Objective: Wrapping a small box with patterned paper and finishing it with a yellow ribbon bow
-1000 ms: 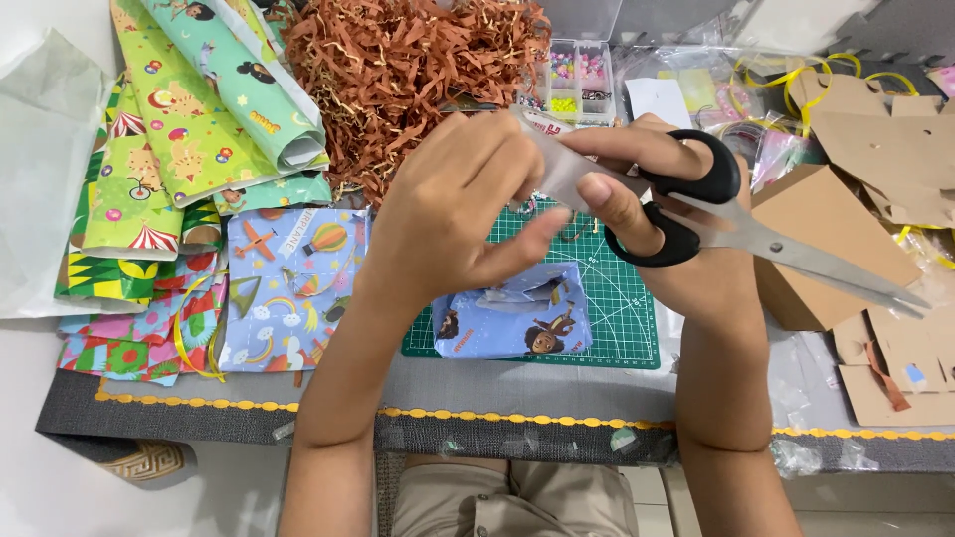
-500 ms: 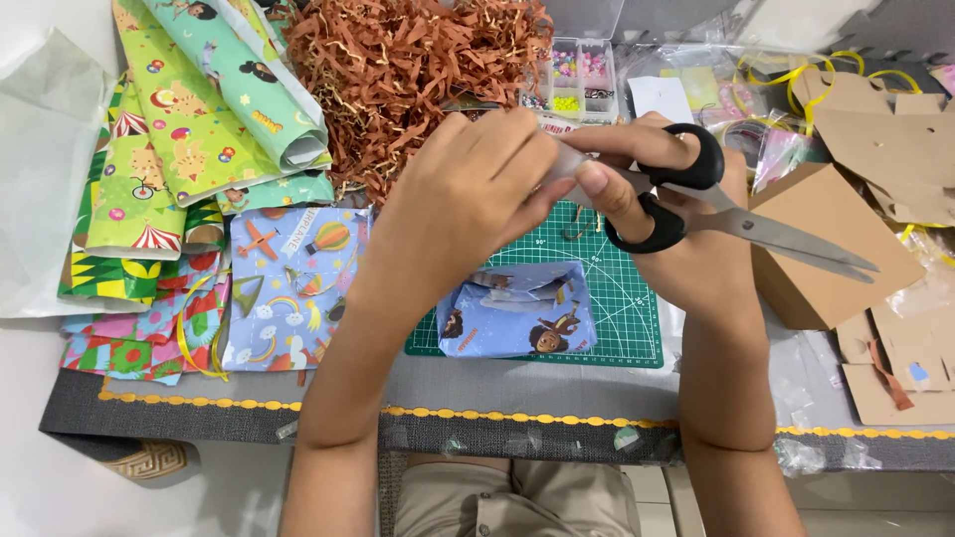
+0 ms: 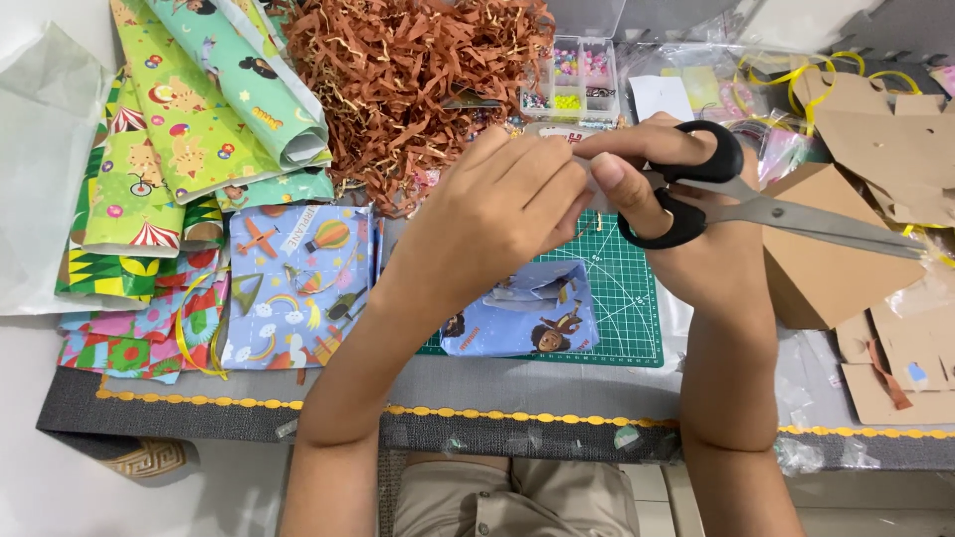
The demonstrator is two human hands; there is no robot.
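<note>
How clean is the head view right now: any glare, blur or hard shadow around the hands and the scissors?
Head view: even, soft light, no hard shadows; the black-handled steel scissors in the right hand show a mild sheen along the blades, no blown glare; the left hand is sharp, and it hides whatever the fingertips pinch; edges bow slightly.

Scissors (image 3: 756, 204): smooth bare metal blades, glossy black plastic handles. Cutting mat (image 3: 612, 298), centre: matt green. Gift wrap rolls (image 3: 199, 109), upper left: printed paper, slight sheen. Shredded filler (image 3: 418, 80), top: crinkled brown paper. Boxes (image 3: 826, 268), right: matt brown cardboard.
</note>
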